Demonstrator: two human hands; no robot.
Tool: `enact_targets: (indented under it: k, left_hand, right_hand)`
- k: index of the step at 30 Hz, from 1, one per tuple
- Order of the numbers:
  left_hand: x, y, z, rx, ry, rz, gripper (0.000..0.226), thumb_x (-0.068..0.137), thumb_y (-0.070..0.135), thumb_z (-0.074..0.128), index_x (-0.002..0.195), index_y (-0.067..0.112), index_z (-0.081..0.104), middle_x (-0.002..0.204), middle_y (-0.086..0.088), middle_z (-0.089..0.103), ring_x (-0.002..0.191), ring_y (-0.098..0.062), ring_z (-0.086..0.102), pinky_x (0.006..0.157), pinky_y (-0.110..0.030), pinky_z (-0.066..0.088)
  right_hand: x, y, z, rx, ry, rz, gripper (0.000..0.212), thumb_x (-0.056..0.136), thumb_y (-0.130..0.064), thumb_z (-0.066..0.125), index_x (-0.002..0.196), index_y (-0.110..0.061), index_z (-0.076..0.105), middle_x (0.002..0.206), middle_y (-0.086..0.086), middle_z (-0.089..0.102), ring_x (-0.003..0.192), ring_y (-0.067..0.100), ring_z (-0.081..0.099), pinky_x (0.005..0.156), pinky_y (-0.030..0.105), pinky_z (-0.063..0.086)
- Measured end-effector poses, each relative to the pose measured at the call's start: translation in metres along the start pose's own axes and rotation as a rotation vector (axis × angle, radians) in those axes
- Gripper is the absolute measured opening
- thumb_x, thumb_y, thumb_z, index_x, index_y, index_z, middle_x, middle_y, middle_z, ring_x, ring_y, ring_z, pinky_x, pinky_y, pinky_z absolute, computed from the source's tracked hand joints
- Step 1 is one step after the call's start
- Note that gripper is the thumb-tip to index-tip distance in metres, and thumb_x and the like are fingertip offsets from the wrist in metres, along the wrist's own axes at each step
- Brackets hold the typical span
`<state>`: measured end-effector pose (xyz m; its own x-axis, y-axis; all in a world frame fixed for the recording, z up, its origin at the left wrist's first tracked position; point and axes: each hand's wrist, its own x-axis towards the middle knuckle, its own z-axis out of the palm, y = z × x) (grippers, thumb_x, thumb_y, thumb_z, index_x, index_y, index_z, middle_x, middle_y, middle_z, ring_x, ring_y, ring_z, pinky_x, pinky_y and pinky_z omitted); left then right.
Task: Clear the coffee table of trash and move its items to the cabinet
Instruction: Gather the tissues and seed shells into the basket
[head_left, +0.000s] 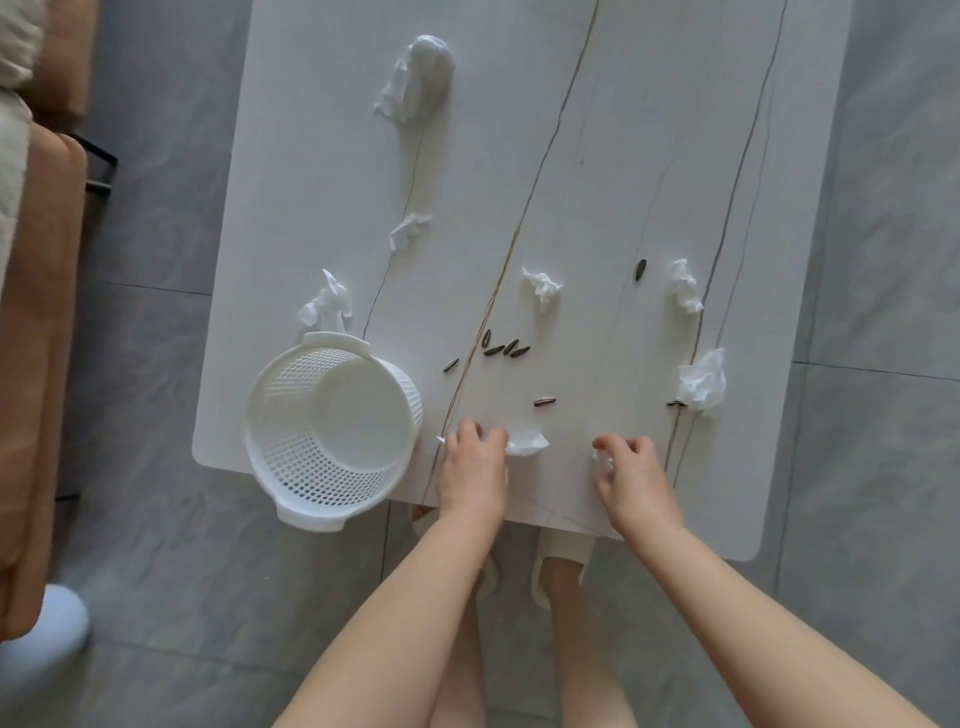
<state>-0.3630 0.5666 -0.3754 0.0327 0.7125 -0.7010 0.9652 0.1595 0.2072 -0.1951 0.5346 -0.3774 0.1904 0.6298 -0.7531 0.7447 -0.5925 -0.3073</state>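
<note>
Upholstery in a brown tone, the arm of a sofa (36, 291), fills the far left edge beside the grey tiled floor (150, 545). Next comes the white rectangular coffee table (649, 130) with thin dark veins running along its top. On its near left corner stands a round white plastic basket with a lattice wall and two handles (332, 431), overhanging the table edge slightly; nothing shows inside it. Just beyond the basket lies a crumpled white tissue (326, 301), and farther back a smaller white wad (410, 228) and a large bunched white tissue (418, 75) near the far end.

The left hand (475, 460) rests on the near edge of the table, fingers curled down over a flattened white tissue (524, 444) that pokes out to its right; they press on it, though whether they have it pinched I cannot tell. Dark striped sunflower seed shells (501, 348) are scattered just past that hand, with another crumpled white paper ball (543, 286) beyond them.

The right hand (634, 475) is also at the near edge, fingers bent around a small white scrap (602, 460) that touches the fingertips. Farther right sit a twisted white tissue (685, 286) and a bigger crumpled white paper lump (701, 382) near the table's right side, a lone seed shell (676, 404) touching it.
</note>
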Motion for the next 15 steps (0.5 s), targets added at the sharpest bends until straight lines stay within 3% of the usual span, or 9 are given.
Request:
enact_targets:
  k: [4,7,11,15]
  left_hand:
    - [0.004,0.000,0.002,-0.027,-0.014,0.034,0.019,0.094,0.020,0.051,0.107,0.008,0.057,0.114,-0.010,0.049,0.108,-0.026,0.046,0.076,-0.032,0.038]
    - [0.000,0.002,-0.009,-0.124,-0.002,0.068,0.016,0.093,0.011,0.048,0.107,0.009,0.056,0.112,-0.011,0.053,0.101,-0.028,0.051,0.071,-0.033,0.037]
    - [-0.018,0.006,-0.044,-0.247,0.141,0.151,0.018,0.091,0.007,0.048,0.104,0.014,0.058,0.106,-0.006,0.053,0.082,-0.022,0.050,0.064,-0.032,0.041]
    - [-0.040,-0.010,-0.094,-0.373,0.332,0.096,0.014,0.086,0.008,0.053,0.090,0.007,0.067,0.100,-0.006,0.054,0.083,-0.021,0.054,0.068,-0.029,0.043]
  right_hand:
    - [0.006,0.001,0.005,-0.012,-0.009,0.026,0.020,0.093,-0.010,0.045,0.109,-0.015,0.055,0.110,0.008,0.044,0.085,0.025,0.050,0.071,0.034,0.046]
    - [0.001,-0.009,-0.001,0.030,0.001,0.015,0.018,0.094,-0.013,0.047,0.108,-0.014,0.059,0.102,0.006,0.045,0.090,0.026,0.051,0.075,0.033,0.045]
    - [-0.016,-0.045,-0.017,0.137,0.061,-0.060,0.017,0.090,-0.014,0.056,0.107,-0.013,0.061,0.096,0.004,0.048,0.091,0.026,0.057,0.080,0.033,0.047]
    - [-0.042,-0.104,-0.028,0.265,0.053,-0.171,0.015,0.088,-0.011,0.058,0.102,-0.013,0.063,0.096,0.005,0.050,0.087,0.023,0.058,0.076,0.027,0.043]
